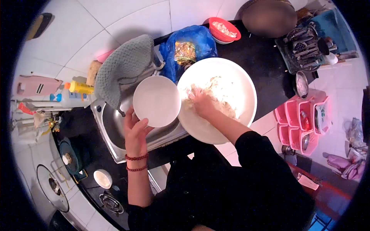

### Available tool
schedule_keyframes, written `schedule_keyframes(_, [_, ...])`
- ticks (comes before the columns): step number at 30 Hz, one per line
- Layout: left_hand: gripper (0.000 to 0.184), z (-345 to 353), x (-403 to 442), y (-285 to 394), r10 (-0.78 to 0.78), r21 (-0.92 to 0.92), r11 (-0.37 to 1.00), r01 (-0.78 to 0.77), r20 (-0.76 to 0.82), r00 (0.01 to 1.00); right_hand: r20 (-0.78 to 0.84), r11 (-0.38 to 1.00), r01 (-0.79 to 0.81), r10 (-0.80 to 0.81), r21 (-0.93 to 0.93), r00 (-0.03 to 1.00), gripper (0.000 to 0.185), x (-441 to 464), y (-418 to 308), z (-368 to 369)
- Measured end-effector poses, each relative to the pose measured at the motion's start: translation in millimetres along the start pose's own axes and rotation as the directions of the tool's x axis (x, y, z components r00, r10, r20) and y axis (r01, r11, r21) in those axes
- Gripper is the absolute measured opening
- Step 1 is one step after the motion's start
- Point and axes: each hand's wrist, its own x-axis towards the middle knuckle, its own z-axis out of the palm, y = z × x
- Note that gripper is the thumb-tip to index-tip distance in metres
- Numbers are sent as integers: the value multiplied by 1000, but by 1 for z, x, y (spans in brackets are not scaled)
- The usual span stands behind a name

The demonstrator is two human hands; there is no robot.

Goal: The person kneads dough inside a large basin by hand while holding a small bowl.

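My left hand (137, 129) grips a round white bowl (157, 101) by its lower left edge, thumb and fingers at the rim. The bowl is over the sink, beside a large white basin (249, 86). Inside the basin lies a pale, crumbly flour mixture (227, 102), partly washed out by glare. My right hand (200, 103) reaches into this mixture from the lower right. Its fingertips are lost in the brightness and the flour, so their grip does not show.
Behind the basin are a blue plastic bag (208, 42) with scraps and a red bowl (224, 30) of pale pieces. A grey-green cloth (125, 69) drapes over the steel sink (111, 121). Utensils (306, 50) fill a rack at right. A small white bowl (103, 179) sits near the stove burner (111, 203).
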Motion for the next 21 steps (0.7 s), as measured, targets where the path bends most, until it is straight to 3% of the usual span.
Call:
schedule_keyframes(1, [65, 2, 0, -1, -2, 9, 1000, 2, -5, 1000, -148, 997, 70, -66, 27, 987, 47, -2, 0, 8])
schedule_keyframes(2, [65, 4, 1, -2, -7, 9, 1000, 7, 6, 1000, -152, 997, 66, -60, 38, 987, 47, 1, 7, 15])
schedule_keyframes(5, [64, 12, 5, -3, -8, 18, 1000, 7, 31, 999, -10, 994, -78, 79, 77, 997, 36, 16, 35, 13])
schedule_keyframes(7, [63, 20, 7, -6, -9, 22, 1000, 7, 57, 998, 251, 910, -296, 226, 291, 941, 36, 17, 48, -12])
schedule_keyframes(8, [63, 25, 9, -7, 6, 40, 999, -8, 56, 998, 288, 753, -448, 347, 481, 893, 29, 9, 40, -26])
schedule_keyframes(9, [63, 29, 10, -8, 21, 58, 998, -24, 55, 998, 290, 751, -453, 352, 480, 890, 29, -4, 39, -19])
schedule_keyframes(10, [63, 32, 13, -10, 18, 59, 998, -21, 58, 998, 34, 904, -253, 258, 344, 966, 27, -17, 40, -8])
schedule_keyframes(11, [64, 34, 16, -12, 12, 78, 997, -17, 66, 998, -199, 988, -69, 97, 139, 975, 25, -31, 42, 1])
schedule_keyframes(15, [64, 49, 26, -21, 3, 74, 997, -12, 116, 993, -197, 995, 32, -12, 97, 980, 25, -74, 19, -35])
schedule_keyframes(17, [63, 56, 29, -25, -2, 116, 993, -11, 112, 994, 34, 995, -20, 17, 101, 999, 30, -86, 12, -45])
schedule_keyframes(21, [63, 71, 33, -32, 1, 158, 987, -18, 110, 994, -16, 983, -7, 10, 184, 1000, 26, -95, 11, -49])
